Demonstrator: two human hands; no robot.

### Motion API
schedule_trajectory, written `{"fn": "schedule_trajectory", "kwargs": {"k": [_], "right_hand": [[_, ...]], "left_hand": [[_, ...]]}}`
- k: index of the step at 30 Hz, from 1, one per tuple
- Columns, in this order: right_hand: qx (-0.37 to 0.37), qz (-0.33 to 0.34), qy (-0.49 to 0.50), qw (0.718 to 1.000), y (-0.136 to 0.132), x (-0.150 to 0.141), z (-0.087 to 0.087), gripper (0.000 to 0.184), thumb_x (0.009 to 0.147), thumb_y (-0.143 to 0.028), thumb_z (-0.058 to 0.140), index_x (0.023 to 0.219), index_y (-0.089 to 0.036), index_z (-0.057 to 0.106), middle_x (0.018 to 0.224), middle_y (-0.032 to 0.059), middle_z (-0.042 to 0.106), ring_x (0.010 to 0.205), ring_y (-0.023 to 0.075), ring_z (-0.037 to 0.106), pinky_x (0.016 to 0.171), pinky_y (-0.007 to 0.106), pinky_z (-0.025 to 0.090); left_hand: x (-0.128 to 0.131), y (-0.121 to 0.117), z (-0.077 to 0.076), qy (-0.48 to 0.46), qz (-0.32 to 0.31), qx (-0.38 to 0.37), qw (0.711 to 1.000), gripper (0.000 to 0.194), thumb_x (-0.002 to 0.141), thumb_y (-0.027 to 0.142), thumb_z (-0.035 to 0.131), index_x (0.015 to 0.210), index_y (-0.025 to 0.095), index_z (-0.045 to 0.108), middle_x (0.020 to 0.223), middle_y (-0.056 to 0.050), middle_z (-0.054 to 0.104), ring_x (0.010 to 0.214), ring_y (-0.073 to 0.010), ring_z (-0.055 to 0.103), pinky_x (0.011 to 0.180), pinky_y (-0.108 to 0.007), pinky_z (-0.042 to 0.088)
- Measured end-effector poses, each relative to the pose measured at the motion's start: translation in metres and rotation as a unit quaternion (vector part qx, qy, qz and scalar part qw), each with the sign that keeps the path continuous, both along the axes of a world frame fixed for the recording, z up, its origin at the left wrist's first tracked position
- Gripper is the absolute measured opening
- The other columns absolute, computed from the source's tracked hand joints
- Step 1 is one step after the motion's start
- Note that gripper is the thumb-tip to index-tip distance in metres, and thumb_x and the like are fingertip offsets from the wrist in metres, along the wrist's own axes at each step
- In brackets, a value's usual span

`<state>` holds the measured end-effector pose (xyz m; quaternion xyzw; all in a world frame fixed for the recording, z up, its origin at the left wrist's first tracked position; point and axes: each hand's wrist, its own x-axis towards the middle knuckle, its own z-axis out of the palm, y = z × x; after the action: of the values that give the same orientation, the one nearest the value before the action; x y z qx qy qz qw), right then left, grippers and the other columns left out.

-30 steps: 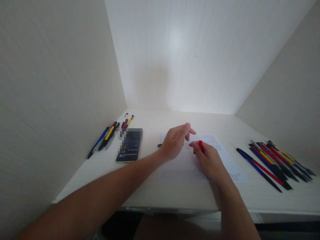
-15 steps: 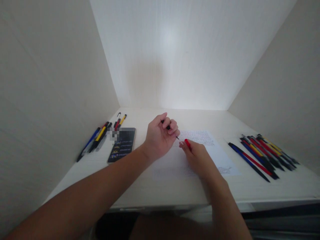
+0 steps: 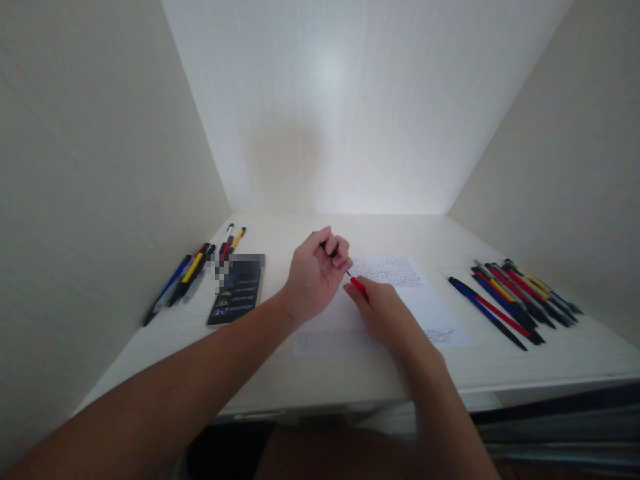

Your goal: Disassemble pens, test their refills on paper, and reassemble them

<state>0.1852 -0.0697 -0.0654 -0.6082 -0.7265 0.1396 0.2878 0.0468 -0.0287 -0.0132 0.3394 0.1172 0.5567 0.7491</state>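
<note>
My left hand (image 3: 317,273) is raised with the palm turned up, its fingers curled around a slim black pen part (image 3: 327,249). A thin dark end of that part sticks out below the little finger. My right hand (image 3: 383,307) pinches a red pen barrel (image 3: 358,286), which slants toward that thin end. The barrel's upper end meets the thin end or lies right beside it; I cannot tell which. Below both hands is a sheet of paper (image 3: 400,303) with rows of handwriting and scribbles.
A phone (image 3: 240,293) with its screen lit lies left of the paper. Several pens (image 3: 187,273) rest by the left wall, with a few more behind the phone. At the right lie several blue, red and yellow pens (image 3: 520,293). Walls enclose the desk (image 3: 280,380) on three sides.
The red barrel in my right hand has moved left and closed the gap to the thin dark end. My left hand keeps its grip. The whole view has shifted slightly.
</note>
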Motion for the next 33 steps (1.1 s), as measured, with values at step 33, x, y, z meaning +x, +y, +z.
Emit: {"fn": "schedule_trajectory", "kwargs": {"k": [33], "right_hand": [[0.287,-0.115,0.065,0.949,-0.009,0.026,0.011,0.011,0.088,-0.022,0.062,0.091,-0.021,0.072,0.086,0.0049,0.075,0.073,0.0201,0.066,0.069,0.033,0.05]], "left_hand": [[0.011,0.007,-0.036,0.152,0.091,-0.022,0.984,0.03,0.074,0.033,0.082,0.081,0.01,0.064,0.081,-0.011,0.071,0.073,-0.0185,0.068,0.079,-0.04,0.056]]}}
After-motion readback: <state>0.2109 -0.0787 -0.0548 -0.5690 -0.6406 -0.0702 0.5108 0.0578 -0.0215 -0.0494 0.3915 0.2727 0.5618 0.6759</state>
